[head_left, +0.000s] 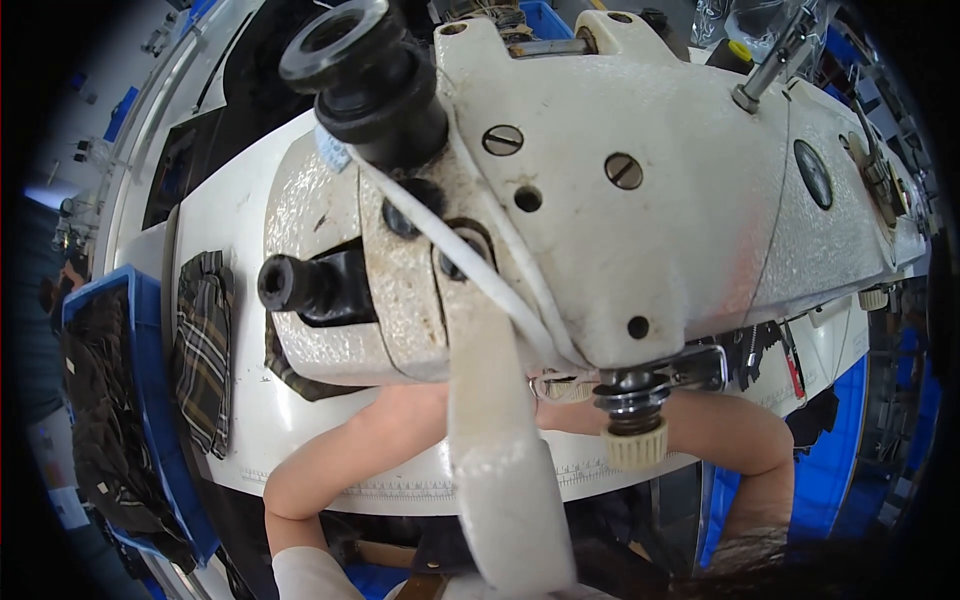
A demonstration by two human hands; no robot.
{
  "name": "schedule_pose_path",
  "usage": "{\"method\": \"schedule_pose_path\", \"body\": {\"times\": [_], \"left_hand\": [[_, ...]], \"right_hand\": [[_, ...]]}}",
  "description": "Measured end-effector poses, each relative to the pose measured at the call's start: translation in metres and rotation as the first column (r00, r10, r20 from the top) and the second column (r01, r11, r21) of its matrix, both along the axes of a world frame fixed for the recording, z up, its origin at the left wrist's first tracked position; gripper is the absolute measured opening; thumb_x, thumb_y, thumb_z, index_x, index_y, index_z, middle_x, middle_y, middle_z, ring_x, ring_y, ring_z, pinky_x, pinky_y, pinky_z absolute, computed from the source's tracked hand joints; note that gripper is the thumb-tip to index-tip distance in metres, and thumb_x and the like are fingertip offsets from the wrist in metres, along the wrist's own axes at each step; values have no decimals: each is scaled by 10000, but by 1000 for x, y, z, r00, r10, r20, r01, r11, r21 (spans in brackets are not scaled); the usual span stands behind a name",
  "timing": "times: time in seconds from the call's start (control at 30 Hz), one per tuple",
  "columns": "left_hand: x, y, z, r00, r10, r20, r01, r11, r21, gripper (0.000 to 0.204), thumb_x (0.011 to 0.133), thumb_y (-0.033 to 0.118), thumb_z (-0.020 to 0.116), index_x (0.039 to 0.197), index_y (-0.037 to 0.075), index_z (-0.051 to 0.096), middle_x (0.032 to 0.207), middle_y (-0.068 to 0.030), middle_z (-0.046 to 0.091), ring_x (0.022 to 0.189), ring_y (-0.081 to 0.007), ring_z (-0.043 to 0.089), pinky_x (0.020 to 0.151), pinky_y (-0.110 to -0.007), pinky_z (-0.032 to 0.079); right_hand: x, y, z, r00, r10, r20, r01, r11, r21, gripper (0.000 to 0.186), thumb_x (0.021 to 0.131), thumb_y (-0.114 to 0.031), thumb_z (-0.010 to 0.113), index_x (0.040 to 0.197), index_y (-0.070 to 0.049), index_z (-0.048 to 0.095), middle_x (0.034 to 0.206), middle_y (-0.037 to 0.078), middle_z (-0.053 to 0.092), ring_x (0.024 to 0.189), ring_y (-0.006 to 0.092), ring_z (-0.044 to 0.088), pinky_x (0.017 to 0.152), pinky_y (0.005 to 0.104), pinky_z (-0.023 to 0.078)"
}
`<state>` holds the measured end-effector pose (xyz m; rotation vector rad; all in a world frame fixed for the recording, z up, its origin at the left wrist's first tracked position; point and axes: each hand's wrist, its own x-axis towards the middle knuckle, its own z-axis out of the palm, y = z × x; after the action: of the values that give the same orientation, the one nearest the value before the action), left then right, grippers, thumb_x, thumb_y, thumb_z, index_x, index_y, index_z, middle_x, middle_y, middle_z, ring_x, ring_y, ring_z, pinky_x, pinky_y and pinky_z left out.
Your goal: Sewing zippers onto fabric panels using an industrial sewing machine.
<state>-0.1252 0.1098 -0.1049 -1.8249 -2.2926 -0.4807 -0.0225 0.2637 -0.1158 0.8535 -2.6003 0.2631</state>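
A white industrial sewing machine [700, 200] fills the middle of the head view and covers most of what lies beneath it. My left hand [425, 402] reaches in under the machine head from the lower left; its fingers are hidden. From the right my right hand [550, 412] comes in under the same part, its fingers also behind the machine. A dark plaid fabric piece [290, 375] shows beside the machine head, near my left hand. Whether either hand touches cloth cannot be seen. A pale lever [500, 450] hangs down in front, between my forearms.
Folded plaid fabric [205, 350] lies on the white table [255, 440] at the left. Next to it stands a blue crate [140, 300] full of dark plaid cloth [100, 420]. A tension knob [635, 445] juts out above my right forearm. Dark cloth [757, 350] and a red-handled tool [796, 370] lie at the right.
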Motion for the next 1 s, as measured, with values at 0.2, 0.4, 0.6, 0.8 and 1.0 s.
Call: {"method": "schedule_pose_path", "body": {"times": [0.2, 0.4, 0.6, 0.8, 1.0], "left_hand": [[6, 4, 2, 997, 31, 76, -31, 1000, -1, 255, 656, 84, 642, 904, 25, 654, 900, -164, 638, 844, -355, 619, 758, -447, 496], [12, -25, 7, 985, 58, 164, -59, 998, -1, 250, 658, 69, 635, 901, 11, 646, 908, -172, 634, 856, -356, 618, 769, -443, 495], [15, -23, 11, 964, 90, 249, -93, 996, 0, 245, 661, 55, 629, 898, -3, 639, 916, -181, 630, 867, -357, 617, 781, -440, 494], [14, -16, 23, 960, 212, 184, -179, 967, -179, 212, 599, 45, 638, 799, -27, 632, 762, -155, 616, 724, -326, 622, 638, -433, 501], [14, -14, 34, 980, 172, 95, -173, 985, 0, 176, 614, 47, 630, 765, -42, 620, 718, -151, 598, 713, -316, 618, 581, -386, 506]], "right_hand": [[1, -1, -4, 999, -31, -31, 32, 999, 26, 130, 496, -211, 603, 538, -108, 536, 650, 18, 514, 659, 176, 523, 486, 292, 466], [-1, -2, -4, 1000, -7, -14, 6, 998, -69, 121, 501, -199, 609, 536, -103, 542, 658, 36, 528, 647, 192, 539, 454, 319, 478], [-2, 1, -9, 997, 8, 75, 0, 995, -96, 115, 525, -198, 612, 526, -109, 541, 610, 52, 513, 582, 202, 558, 457, 332, 484], [-5, -8, -25, 895, -59, 442, 212, 929, -305, 167, 613, -175, 626, 771, -122, 615, 657, 68, 585, 617, 250, 612, 469, 369, 484], [-5, 2, 6, 976, -92, -196, 170, 885, 434, 219, 733, -119, 558, 941, -111, 625, 917, 38, 630, 815, 239, 625, 674, 427, 501]]}}
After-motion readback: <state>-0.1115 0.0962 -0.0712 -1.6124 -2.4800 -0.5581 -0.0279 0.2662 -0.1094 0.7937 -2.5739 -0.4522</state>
